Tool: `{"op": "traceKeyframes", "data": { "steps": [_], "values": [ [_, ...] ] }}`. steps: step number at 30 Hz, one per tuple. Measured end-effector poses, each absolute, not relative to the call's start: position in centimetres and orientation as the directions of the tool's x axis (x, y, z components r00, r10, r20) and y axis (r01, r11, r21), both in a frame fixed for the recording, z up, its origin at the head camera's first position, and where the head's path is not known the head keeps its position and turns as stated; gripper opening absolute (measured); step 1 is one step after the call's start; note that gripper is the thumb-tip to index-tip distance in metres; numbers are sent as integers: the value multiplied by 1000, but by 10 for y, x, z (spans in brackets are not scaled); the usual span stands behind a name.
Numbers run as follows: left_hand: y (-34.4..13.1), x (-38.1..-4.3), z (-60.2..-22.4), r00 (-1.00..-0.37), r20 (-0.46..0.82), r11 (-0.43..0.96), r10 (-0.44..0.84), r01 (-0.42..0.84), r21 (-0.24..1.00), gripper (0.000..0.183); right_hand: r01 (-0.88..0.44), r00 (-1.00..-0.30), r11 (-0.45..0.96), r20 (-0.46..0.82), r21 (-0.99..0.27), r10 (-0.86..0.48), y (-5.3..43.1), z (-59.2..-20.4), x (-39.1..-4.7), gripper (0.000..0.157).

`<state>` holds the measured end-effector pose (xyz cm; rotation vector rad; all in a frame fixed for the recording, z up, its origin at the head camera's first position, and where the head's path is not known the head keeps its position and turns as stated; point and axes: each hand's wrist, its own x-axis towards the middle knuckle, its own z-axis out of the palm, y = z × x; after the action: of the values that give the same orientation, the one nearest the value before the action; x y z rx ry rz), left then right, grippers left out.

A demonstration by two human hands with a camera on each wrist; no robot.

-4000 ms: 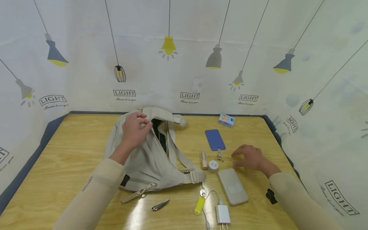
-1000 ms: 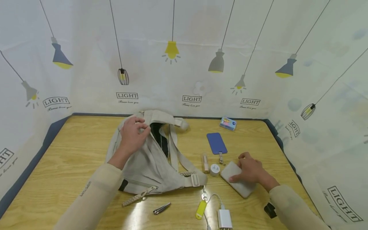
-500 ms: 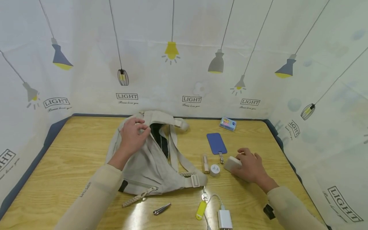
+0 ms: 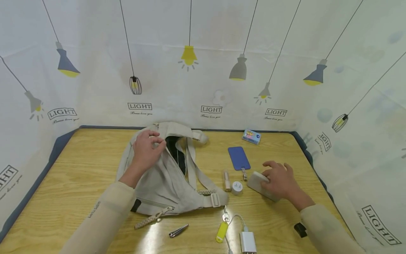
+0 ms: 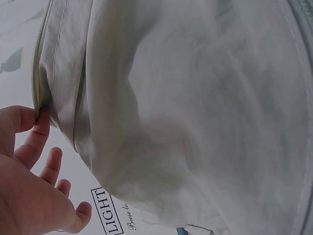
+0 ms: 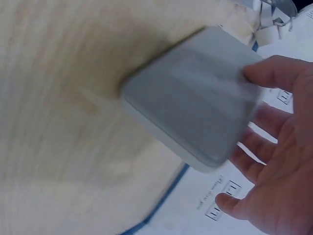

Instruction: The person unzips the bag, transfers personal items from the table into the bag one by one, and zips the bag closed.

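Right wrist: a tilted power bank [image 6: 186, 103] is pinched between right fingers [image 6: 269, 71]; the backpack [image 4: 155, 187] edge, pinched between left fingers [image 5: 34, 144], should be held taut.

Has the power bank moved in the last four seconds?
Yes. The power bank lay flat; now it tilts up in the right hand, shifted forward, farther from the white wall charger.
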<state>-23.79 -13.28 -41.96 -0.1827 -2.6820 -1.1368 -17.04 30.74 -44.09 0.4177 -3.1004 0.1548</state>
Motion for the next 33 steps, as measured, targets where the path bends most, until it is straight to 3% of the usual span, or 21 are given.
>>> {"op": "traceKeyframes", "data": {
  "steps": [9, 13, 23, 33],
  "values": [
    [-133, -238, -422, -966, 258, 693, 21, 200, 692, 28, -292, -955, 956, -47, -18, -293, 313, -420, -180, 22],
    [-134, -238, -423, -966, 259, 695, 22, 201, 691, 29, -312, -950, 950, -11, 0, -312, 314, -411, -188, 24],
    [-134, -236, -424, -964, 264, 721, 13, 192, 666, 28, -314, -948, 945, 72, -93, -309, 289, -383, -217, 28],
    [-128, -232, -424, -972, 235, 754, 27, 174, 634, 30, -307, -948, 924, 160, -229, -275, 229, -384, -244, 33]
  ]
}}
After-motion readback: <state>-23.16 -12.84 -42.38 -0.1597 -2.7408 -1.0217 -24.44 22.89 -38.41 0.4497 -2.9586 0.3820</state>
